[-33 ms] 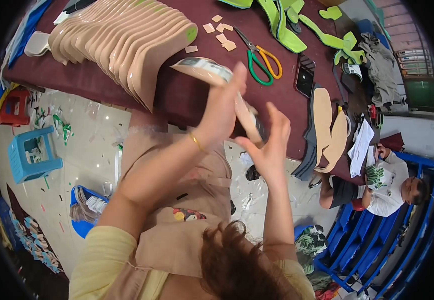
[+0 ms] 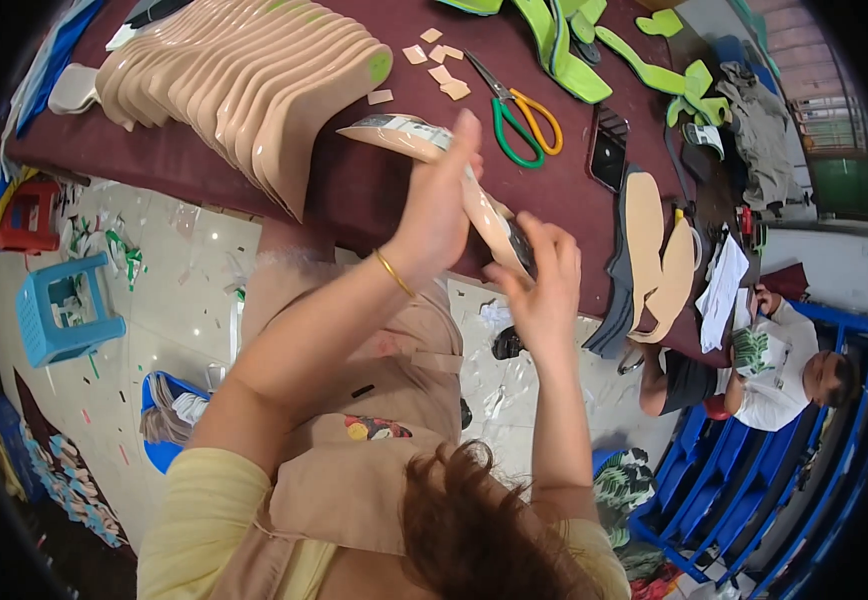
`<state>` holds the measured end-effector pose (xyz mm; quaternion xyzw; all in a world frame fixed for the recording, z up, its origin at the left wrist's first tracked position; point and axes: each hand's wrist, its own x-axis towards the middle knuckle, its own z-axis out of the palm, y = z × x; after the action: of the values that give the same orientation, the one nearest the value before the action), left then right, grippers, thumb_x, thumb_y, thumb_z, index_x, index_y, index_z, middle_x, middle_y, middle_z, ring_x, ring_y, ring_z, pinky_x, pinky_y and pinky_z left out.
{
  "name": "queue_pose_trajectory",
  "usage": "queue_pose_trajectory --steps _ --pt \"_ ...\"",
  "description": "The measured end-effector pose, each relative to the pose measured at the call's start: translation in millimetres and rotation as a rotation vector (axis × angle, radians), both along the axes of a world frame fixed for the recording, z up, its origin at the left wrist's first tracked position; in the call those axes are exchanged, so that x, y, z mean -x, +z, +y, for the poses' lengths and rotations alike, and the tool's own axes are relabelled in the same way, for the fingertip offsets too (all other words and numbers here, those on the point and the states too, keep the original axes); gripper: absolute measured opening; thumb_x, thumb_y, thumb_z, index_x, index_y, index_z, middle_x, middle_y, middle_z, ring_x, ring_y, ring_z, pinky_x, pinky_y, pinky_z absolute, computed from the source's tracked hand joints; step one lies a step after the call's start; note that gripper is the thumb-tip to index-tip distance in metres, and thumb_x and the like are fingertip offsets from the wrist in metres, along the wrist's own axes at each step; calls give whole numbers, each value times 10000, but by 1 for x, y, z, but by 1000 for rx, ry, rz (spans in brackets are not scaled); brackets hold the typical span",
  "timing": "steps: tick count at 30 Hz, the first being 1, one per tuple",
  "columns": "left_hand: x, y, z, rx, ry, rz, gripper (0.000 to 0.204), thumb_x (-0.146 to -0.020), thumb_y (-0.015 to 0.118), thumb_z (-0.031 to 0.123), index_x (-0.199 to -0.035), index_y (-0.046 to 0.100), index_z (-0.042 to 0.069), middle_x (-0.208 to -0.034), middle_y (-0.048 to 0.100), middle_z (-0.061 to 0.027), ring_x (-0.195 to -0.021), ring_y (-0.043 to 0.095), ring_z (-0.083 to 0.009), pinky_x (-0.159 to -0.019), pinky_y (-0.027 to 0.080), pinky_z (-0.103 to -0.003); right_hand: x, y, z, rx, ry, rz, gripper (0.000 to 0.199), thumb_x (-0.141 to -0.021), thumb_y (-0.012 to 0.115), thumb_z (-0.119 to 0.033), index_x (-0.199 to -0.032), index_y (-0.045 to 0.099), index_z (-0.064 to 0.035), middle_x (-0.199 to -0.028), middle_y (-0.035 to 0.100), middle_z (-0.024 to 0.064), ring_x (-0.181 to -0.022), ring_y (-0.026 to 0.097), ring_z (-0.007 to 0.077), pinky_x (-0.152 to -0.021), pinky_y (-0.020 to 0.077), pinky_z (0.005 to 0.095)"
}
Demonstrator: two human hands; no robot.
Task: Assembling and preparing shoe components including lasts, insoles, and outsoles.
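Note:
A glossy beige shoe sole (image 2: 494, 232) with a grey-and-white patterned band hangs tilted at the table's near edge. Across its middle lies my left hand (image 2: 441, 205), closed on it, with a gold bracelet on that wrist; the palm side is hidden. My right hand (image 2: 544, 285) has its thumb and fingers closed around the lower right end. Left of the held piece, a long row of similar beige soles (image 2: 244, 90) stands packed on edge, the nearest bearing a green mark. Scissors (image 2: 519, 115) with green and orange handles lie beyond my hands.
Small beige squares (image 2: 441, 75) lie near the scissors on the maroon table (image 2: 394, 30). A phone (image 2: 609, 148), flat tan insoles (image 2: 646, 240) and lime-green straps (image 2: 579, 75) lie to the right. A seated person (image 2: 779, 360) is at far right; a blue stool (image 2: 71, 308) stands left.
My right hand's fingers and thumb have closed in onto the sole's lower end; they were spread apart before. My left hand has shifted slightly up and left, still on the sole.

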<state>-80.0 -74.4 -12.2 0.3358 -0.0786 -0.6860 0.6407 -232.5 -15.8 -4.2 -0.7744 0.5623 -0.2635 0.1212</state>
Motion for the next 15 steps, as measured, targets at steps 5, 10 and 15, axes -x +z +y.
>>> queue_pose_trajectory --steps 5,10,15 --pt "-22 -3 6 -65 -1061 -606 355 -870 636 406 -884 637 51 -946 619 -43 -1030 526 -63 -934 385 -302 57 -30 -32 -213 -24 -260 312 -713 721 -71 -1016 655 -33 -898 628 129 -811 623 287 -735 476 345" --pt "-1 -26 -44 1559 -179 -1813 270 -760 652 223 -1012 687 133 -923 667 25 -960 594 -157 -955 374 -347 60 -3 -42 -440 -34 -216 226 -745 719 -62 -947 653 15 -718 615 59 -592 549 108 -564 457 264" --pt "4 -37 -55 1539 -339 -1781 256 -765 623 222 -1006 694 174 -870 672 35 -881 591 -143 -888 379 -321 89 31 -43 -787 -195 -493 237 -884 637 -232 -863 638 4 -617 598 20 -494 539 60 -484 422 188"
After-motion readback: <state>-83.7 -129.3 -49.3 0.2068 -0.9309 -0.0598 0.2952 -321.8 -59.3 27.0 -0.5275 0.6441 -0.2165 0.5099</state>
